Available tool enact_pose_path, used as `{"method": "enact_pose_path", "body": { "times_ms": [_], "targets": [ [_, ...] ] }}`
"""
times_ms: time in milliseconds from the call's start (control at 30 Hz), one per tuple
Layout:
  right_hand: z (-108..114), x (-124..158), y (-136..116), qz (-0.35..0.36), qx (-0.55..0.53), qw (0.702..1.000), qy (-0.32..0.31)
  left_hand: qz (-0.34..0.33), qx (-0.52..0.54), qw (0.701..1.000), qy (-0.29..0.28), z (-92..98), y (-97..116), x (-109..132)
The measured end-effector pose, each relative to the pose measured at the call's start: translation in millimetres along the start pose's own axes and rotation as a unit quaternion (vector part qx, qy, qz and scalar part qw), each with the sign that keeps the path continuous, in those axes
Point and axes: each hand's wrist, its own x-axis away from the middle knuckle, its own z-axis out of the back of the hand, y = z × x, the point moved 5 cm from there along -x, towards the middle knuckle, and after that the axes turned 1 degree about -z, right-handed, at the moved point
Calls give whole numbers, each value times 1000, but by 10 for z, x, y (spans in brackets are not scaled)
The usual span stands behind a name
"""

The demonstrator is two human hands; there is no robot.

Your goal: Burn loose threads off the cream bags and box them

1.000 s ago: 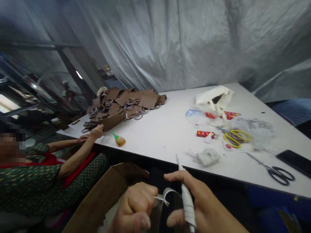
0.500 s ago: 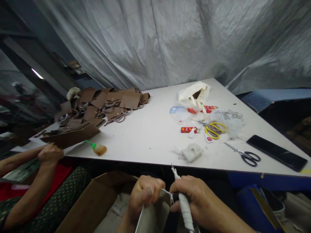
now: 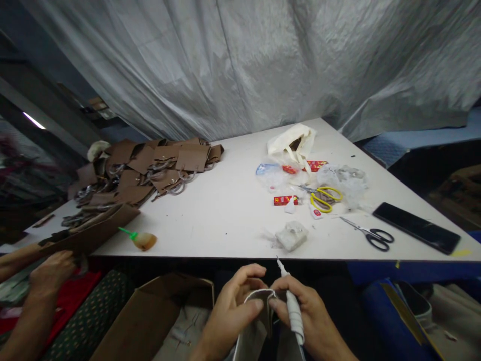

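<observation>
Low in front of the table edge, my left hand (image 3: pixel 231 316) is closed round the rim of a pale, bent bag-like piece (image 3: pixel 251 342), thumb inside and fingers outside. My right hand (image 3: pixel 313 311) pinches the same rim with thumb and forefinger. Across that palm lies a thin pointed tool wrapped in white tape (image 3: pixel 295 316), looking like an awl, its tip pointing up. White edging or thread runs along the rim between my hands; which of the two I cannot tell. The lower part of the piece is cut off by the frame.
On the white table (image 3: pixel 210 215) lie black-handled scissors (image 3: pixel 376 238), yellow-handled scissors (image 3: pixel 325 198), a phone (image 3: pixel 417 226), a whitish block (image 3: pixel 291 235) and a green-tipped bottle (image 3: pixel 143 240). Brown bags (image 3: pixel 150 165) are heaped left. A co-worker's hand (image 3: pixel 52 273) is beside a cardboard box (image 3: pixel 150 306).
The thread stretched between my hands no longer shows taut. My left hand has gone from a fist to gripping the rim. The view has shifted slightly, and the co-worker's hand is lower.
</observation>
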Motion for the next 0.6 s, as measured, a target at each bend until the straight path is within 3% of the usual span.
{"method": "enact_pose_path", "body": {
  "times_ms": [100,233,300,467,600],
  "targets": [
    [52,-15,107,-2,16,1000,17,72,-43,995,-59,-33,-17,-44],
    [99,-72,205,-2,7,999,34,54,-157,981,-98,-78,16,-177],
    [109,-106,240,-13,-9,999,45,58,-168,980,-85,-119,-27,-246],
    [118,-156,293,-11,-39,998,48,63,-175,982,8,-155,-149,-372],
    [348,-101,418,-1,1,998,66,74,-128,989,18,-120,-209,-431]
  ]
}}
